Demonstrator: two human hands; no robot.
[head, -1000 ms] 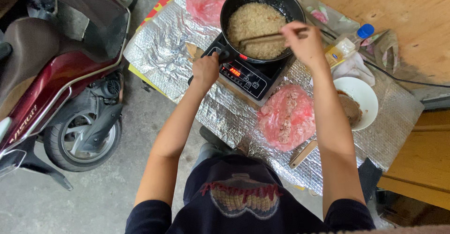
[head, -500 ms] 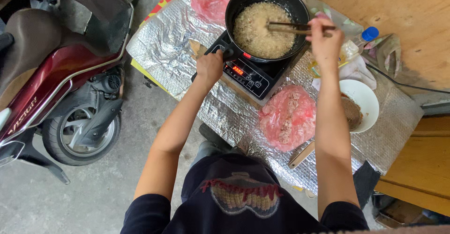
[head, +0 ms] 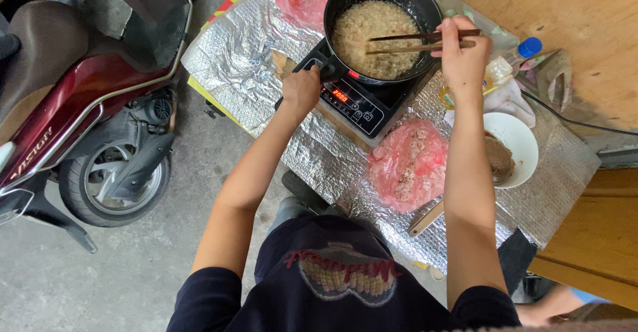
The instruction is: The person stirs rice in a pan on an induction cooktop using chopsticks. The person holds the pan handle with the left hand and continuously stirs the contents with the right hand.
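You are working at an improvised outdoor cooking spot, not a fitted kitchen. The ground is bare grey concrete. A red motor scooter is parked just beside the left edge of your low table, which is wrapped in crinkled silver foil sheeting. A portable induction cooker with a lit red display sits near the table's far edge and carries a black pan of bubbling food. Pink plastic bags of raw ingredients lie directly on the foil. A plywood board stands along the far right side.
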